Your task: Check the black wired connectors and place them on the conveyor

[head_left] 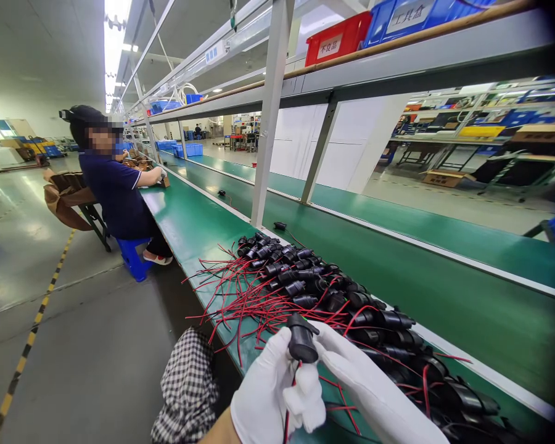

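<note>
Black socket [302, 340] gripped by both gloved hands; wired socket pile [333, 296] just behind.

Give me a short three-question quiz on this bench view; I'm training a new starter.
1. True or false: both gloved hands, left hand and right hand, grip one black socket.
2. What colour are the wires on the piled sockets?
3. The red bin sits: A) on the floor, B) on the top shelf, C) on the green bench.

Key: 1 true; 2 red and black; 3 B.
</note>
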A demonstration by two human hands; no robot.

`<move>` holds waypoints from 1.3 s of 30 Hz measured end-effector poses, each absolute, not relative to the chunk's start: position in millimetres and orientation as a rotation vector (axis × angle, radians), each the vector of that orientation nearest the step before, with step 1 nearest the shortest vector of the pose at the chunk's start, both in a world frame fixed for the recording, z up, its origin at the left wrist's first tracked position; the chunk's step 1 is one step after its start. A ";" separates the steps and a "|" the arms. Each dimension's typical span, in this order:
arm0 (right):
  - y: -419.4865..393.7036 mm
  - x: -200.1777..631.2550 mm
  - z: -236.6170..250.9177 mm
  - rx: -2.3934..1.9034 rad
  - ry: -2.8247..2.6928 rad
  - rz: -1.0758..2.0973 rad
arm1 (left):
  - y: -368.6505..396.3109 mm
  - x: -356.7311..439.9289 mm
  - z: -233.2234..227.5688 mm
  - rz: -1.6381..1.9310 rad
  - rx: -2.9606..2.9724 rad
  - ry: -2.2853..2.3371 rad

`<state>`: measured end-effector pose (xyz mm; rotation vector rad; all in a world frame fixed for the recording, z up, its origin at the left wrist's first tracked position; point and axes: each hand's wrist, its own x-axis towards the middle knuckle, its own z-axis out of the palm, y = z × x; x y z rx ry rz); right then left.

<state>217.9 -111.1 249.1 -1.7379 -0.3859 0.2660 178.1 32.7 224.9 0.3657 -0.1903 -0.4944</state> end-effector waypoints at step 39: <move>-118.5 202.0 217.4 -1.147 -0.430 0.475 | 32.8 159.9 236.8 0.249 1.795 -0.069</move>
